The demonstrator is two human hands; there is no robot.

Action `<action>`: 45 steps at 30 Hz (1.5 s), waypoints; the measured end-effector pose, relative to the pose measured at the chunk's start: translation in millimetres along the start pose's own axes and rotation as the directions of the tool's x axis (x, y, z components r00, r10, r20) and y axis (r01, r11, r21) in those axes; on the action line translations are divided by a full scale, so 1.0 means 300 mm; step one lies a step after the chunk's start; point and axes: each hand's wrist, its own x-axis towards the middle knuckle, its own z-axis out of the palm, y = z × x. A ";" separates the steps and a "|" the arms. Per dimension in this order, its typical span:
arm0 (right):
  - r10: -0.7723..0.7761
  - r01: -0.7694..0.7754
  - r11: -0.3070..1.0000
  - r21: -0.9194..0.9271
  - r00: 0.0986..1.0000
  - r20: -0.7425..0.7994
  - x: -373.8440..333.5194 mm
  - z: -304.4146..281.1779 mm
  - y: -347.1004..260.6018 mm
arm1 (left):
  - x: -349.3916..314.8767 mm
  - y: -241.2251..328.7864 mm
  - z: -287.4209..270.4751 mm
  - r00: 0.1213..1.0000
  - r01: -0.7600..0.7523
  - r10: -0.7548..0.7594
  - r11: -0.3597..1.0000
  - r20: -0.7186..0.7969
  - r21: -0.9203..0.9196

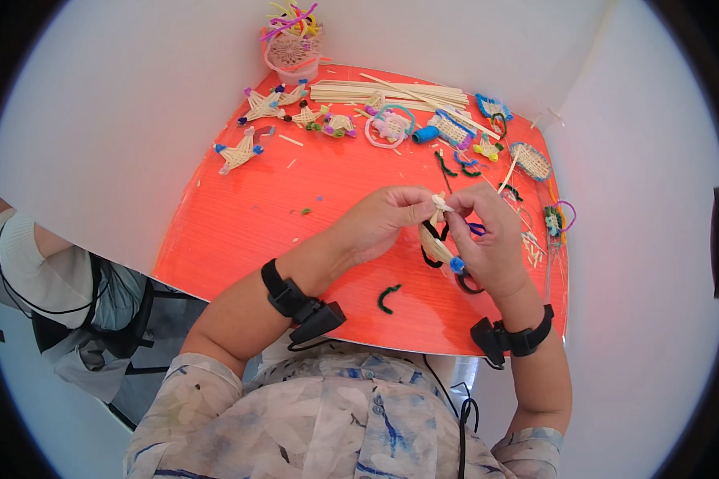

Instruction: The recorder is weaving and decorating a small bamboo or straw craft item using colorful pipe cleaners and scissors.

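Note:
Over the middle right of the table I hold a small craft piece woven from pale strips (435,242), with a blue fuzzy tip (457,265) at its lower end. My left hand (379,222) is closed, thumb and forefinger pinching its upper end. My right hand (491,239) is closed on the same end, the fingertips almost meeting the left ones. A bit of dark blue fuzzy wire (477,229) shows at the right fingers. Black curved shapes (430,259) appear beside the piece; what they belong to is unclear. A dark green fuzzy wire (388,299) lies nearer me.
Pale flat strips (391,93) are bundled along the back of the red table (240,223). Woven stars (238,152) lie at the far left, below a pink basket (294,60). A woven oval (530,162) and cut bits (533,249) lie right. Another person (48,263) sits at left.

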 end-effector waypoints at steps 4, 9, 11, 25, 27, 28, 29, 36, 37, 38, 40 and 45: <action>0.119 -0.120 0.990 0.080 0.993 0.020 -0.015 0.002 -0.004 | 0.001 0.011 0.005 1.000 -0.006 0.006 0.997 -0.005 0.083; 0.336 -0.338 0.912 0.234 0.941 0.049 -0.025 -0.009 -0.026 | 0.002 0.027 0.013 0.998 -0.062 0.063 0.966 0.002 0.253; 0.363 -0.374 0.901 0.222 0.927 0.089 -0.016 -0.026 -0.046 | -0.003 0.035 0.005 0.995 -0.100 0.085 0.897 0.054 0.430; 0.599 -0.952 0.100 0.290 0.291 0.746 -0.017 -0.092 0.024 | -0.040 0.067 0.074 0.772 -0.441 0.375 -0.267 0.514 0.857; 0.589 -0.972 0.012 0.234 0.195 0.784 -0.018 -0.089 0.037 | -0.037 0.068 0.079 0.764 -0.453 0.359 -0.292 0.536 0.842; 0.588 -0.972 0.013 0.234 0.196 0.785 -0.015 -0.090 0.031 | -0.035 0.071 0.081 0.802 -0.418 0.399 -0.155 0.444 0.895; 0.611 -0.947 0.081 0.310 0.293 0.736 -0.014 -0.094 0.019 | -0.031 0.073 0.083 0.837 -0.377 0.425 -0.012 0.346 0.926; 0.267 -0.268 0.963 -0.004 0.962 -0.054 -0.021 -0.042 -0.077 | -0.005 0.039 0.012 0.978 -0.119 0.204 0.698 -0.036 0.706; 0.268 -0.269 0.963 -0.004 0.962 -0.055 -0.022 -0.041 -0.074 | -0.004 0.032 0.013 0.984 -0.103 0.168 0.810 -0.060 0.577; 0.096 -0.105 0.984 -0.145 0.993 -0.066 -0.023 -0.039 -0.068 | -0.004 0.028 0.014 0.989 -0.083 0.129 0.899 -0.079 0.431; -0.076 0.057 0.957 -0.284 0.996 -0.053 -0.026 -0.040 -0.050 | -0.007 0.032 0.025 0.995 -0.057 0.083 0.937 -0.061 0.344; -0.163 0.162 0.960 -0.227 0.987 0.014 -0.030 -0.037 -0.018 | -0.007 0.029 0.032 1.000 -0.021 0.021 0.981 0.001 0.194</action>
